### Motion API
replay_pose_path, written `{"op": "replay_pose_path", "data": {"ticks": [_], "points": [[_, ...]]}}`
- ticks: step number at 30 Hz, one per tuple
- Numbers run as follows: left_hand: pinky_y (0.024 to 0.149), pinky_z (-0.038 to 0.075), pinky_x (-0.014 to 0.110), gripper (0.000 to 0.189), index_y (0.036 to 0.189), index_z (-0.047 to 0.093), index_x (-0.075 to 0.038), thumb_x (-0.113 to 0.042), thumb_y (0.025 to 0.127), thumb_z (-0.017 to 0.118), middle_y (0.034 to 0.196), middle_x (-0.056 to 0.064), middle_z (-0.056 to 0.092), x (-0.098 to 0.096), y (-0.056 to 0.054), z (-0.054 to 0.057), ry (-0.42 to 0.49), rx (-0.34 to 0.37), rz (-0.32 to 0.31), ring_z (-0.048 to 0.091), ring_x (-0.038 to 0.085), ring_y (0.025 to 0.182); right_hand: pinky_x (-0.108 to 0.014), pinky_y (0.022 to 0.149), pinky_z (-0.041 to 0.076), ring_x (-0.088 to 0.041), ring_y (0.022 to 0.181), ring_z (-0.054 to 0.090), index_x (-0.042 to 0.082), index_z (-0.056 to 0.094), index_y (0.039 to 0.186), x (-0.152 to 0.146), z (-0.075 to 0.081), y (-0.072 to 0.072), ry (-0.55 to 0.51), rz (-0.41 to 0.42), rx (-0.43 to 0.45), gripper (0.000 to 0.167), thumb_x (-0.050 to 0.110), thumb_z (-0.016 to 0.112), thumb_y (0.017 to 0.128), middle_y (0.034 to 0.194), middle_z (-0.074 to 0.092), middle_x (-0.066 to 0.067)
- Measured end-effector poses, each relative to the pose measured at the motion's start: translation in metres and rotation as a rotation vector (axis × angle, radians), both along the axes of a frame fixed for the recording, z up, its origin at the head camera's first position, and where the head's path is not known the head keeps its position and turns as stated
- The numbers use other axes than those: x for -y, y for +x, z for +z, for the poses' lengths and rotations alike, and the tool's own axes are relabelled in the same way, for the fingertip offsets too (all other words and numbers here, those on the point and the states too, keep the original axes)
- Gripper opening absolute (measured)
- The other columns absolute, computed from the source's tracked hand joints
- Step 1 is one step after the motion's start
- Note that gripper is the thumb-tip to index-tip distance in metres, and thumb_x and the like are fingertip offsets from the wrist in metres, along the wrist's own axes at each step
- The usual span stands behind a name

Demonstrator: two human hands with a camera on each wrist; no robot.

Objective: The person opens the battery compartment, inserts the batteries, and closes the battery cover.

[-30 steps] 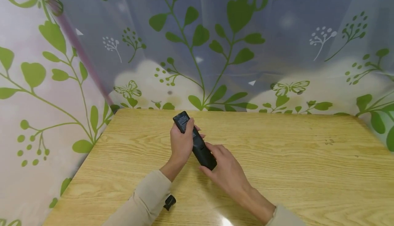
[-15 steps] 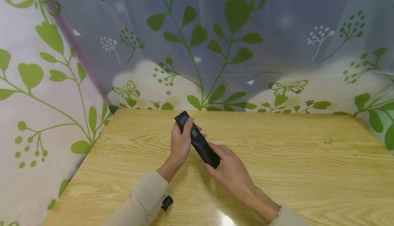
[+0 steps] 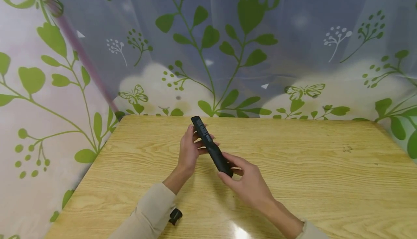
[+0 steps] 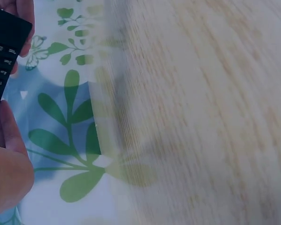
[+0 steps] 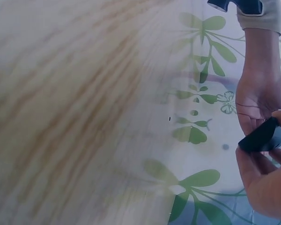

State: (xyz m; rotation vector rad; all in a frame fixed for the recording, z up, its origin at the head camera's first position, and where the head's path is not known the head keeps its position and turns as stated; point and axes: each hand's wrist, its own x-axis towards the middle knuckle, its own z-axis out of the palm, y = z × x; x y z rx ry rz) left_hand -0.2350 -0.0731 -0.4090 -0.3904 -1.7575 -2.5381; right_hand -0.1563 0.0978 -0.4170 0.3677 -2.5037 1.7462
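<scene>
A black remote control [image 3: 211, 148] is held slantwise above the table, its edge turned toward the head camera. My right hand [image 3: 251, 181] pinches its lower end between thumb and fingers; the right wrist view shows that end of the remote [image 5: 260, 136] in the grip. My left hand [image 3: 189, 150] is at the upper half, fingers extended behind the remote and thumb off to its left. In the right wrist view the left palm [image 5: 260, 98] faces the remote. Rows of buttons show on the remote [image 4: 1, 65] in the left wrist view.
The wood-grain table [image 3: 309, 181] spreads beneath both hands. A curtain [image 3: 293, 51] printed with green leaves and butterflies hangs along the back and left. A small black clip-like piece [image 3: 176, 216] is beside the left sleeve [image 3: 153, 206].
The remote control has rolled about its length, so its labelled back has turned away and its narrow side shows. The left thumb has lifted off the back; the right hand keeps its hold.
</scene>
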Motion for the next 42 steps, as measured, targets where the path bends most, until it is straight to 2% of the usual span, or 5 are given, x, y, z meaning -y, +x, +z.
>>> {"op": "replay_pose_path", "data": {"ticks": [5, 10, 22, 35, 42], "points": [[0.069, 0.059, 0.043, 0.050, 0.124, 0.053, 0.002, -0.039, 0.105, 0.031, 0.092, 0.015, 0.062, 0.001, 0.000, -0.002, 0.001, 0.024, -0.023, 0.069, 0.026, 0.074, -0.027, 0.087, 0.053, -0.016, 0.105, 0.060, 0.018, 0.058, 0.131, -0.002, 0.000, 0.000, -0.117, 0.053, 0.075, 0.047, 0.017, 0.073, 0.087, 0.122, 0.061, 0.002], [0.070, 0.059, 0.040, 0.041, 0.123, 0.055, 0.001, -0.032, 0.105, 0.038, 0.093, 0.014, 0.061, 0.000, 0.001, -0.006, -0.018, 0.036, -0.031, 0.067, 0.021, 0.073, -0.027, 0.087, 0.053, -0.019, 0.107, 0.060, 0.014, 0.056, 0.134, -0.002, -0.001, 0.001, -0.149, 0.065, 0.093, 0.048, 0.021, 0.071, 0.089, 0.123, 0.060, -0.004], [0.071, 0.059, 0.037, 0.030, 0.128, 0.051, 0.004, -0.011, 0.103, 0.044, 0.095, 0.012, 0.064, -0.001, 0.000, -0.013, -0.035, 0.091, -0.032, 0.067, 0.017, 0.074, -0.027, 0.086, 0.053, -0.023, 0.108, 0.059, 0.010, 0.050, 0.138, -0.003, 0.002, 0.000, -0.198, 0.128, 0.125, 0.048, 0.027, 0.062, 0.095, 0.124, 0.058, -0.010], [0.065, 0.060, 0.033, 0.031, 0.129, 0.052, 0.000, -0.013, 0.100, 0.051, 0.096, 0.011, 0.066, 0.000, -0.001, -0.018, -0.048, 0.134, -0.020, 0.066, 0.016, 0.074, -0.029, 0.089, 0.052, -0.026, 0.111, 0.059, 0.002, 0.042, 0.142, -0.006, -0.001, -0.001, -0.213, 0.175, 0.161, 0.050, 0.029, 0.052, 0.100, 0.128, 0.055, -0.016], [0.062, 0.060, 0.034, 0.031, 0.128, 0.054, -0.002, -0.015, 0.100, 0.053, 0.096, 0.010, 0.065, 0.000, 0.000, -0.020, -0.065, 0.135, -0.008, 0.064, 0.019, 0.075, -0.029, 0.089, 0.052, -0.026, 0.112, 0.058, 0.000, 0.044, 0.140, -0.006, -0.004, -0.002, -0.198, 0.141, 0.178, 0.048, 0.026, 0.052, 0.100, 0.127, 0.056, -0.016]]}}
